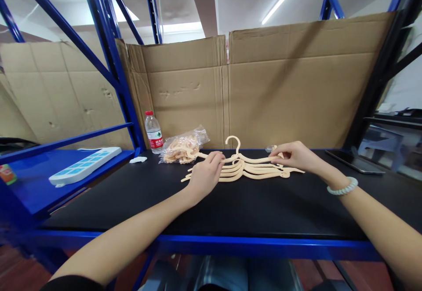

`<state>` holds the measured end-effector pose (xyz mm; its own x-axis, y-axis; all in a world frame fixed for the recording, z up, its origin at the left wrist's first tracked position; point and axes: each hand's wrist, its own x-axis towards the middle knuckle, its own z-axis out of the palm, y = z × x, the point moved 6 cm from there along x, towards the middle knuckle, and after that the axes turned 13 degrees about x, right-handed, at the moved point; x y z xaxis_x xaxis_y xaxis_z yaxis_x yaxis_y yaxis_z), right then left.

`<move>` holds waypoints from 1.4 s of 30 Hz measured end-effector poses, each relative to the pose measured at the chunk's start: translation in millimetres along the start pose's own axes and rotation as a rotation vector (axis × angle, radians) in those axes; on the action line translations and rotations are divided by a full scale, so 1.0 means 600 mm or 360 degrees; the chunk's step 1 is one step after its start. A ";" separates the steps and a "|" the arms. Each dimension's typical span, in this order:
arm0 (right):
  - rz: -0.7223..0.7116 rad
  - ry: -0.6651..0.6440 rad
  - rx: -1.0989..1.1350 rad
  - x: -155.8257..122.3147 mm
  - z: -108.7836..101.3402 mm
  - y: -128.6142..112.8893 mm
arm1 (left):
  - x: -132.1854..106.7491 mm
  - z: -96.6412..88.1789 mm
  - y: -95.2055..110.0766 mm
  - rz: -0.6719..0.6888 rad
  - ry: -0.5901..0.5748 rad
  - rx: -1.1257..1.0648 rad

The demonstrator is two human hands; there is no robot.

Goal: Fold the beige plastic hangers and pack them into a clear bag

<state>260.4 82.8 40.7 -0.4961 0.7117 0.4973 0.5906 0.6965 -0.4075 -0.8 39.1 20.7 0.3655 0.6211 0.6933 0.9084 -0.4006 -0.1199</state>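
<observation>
A cream hanger [253, 159] with its hook standing up is held by both of my hands over the black tabletop. My left hand [205, 173] is closed on its left arm, near the middle. At its right end my right hand [298, 157] pinches the other arm between thumb and fingers. Several more cream hangers [231, 178] lie stacked just below and in front of it, partly hidden by my left hand. Behind the left hand rests a clear plastic bag [184, 145] with cream pieces inside.
A water bottle [154, 133] with a red cap stands at the back left, near a white scrap [138, 160]. Cardboard sheets [296, 93] wall the back. A dark flat device [354, 161] lies at right. A white-and-blue tray [85, 166] sits on the blue side shelf [36, 168].
</observation>
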 end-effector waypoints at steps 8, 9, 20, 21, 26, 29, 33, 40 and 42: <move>-0.0020 0.0067 -0.0092 0.001 0.009 -0.004 | 0.008 0.010 -0.054 -0.0533 0.0282 -0.0834; -0.0018 0.0068 -0.0099 0.001 0.009 -0.003 | 0.007 0.011 -0.061 -0.0596 0.0322 -0.0882; -0.0025 0.0083 -0.0127 0.002 0.015 -0.005 | 0.003 0.017 -0.093 -0.0889 0.0613 -0.1432; -0.0024 0.0092 -0.0125 0.002 0.014 -0.004 | 0.003 0.016 -0.092 -0.0896 0.0616 -0.1484; -0.0027 0.0106 -0.0093 0.002 0.012 -0.004 | 0.004 0.013 -0.096 -0.0961 0.0672 -0.1513; -0.0027 0.0072 -0.0085 0.003 0.014 -0.010 | 0.001 0.011 -0.106 -0.0977 0.0764 -0.1313; -0.0013 0.0032 -0.0052 0.003 0.018 -0.013 | -0.004 0.006 -0.113 -0.0984 0.0831 -0.1019; 0.0010 0.0041 -0.0094 0.004 0.017 -0.005 | -0.002 -0.015 -0.098 -0.0851 0.0809 -0.0760; 0.0012 0.0048 -0.0099 0.004 0.016 -0.003 | -0.001 -0.020 -0.095 -0.0830 0.0790 -0.0683</move>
<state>251.8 84.1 35.4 -0.4726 0.7131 0.5178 0.6330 0.6835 -0.3635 -55.2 53.7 35.7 -0.3031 0.4694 0.8294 0.7434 -0.4281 0.5139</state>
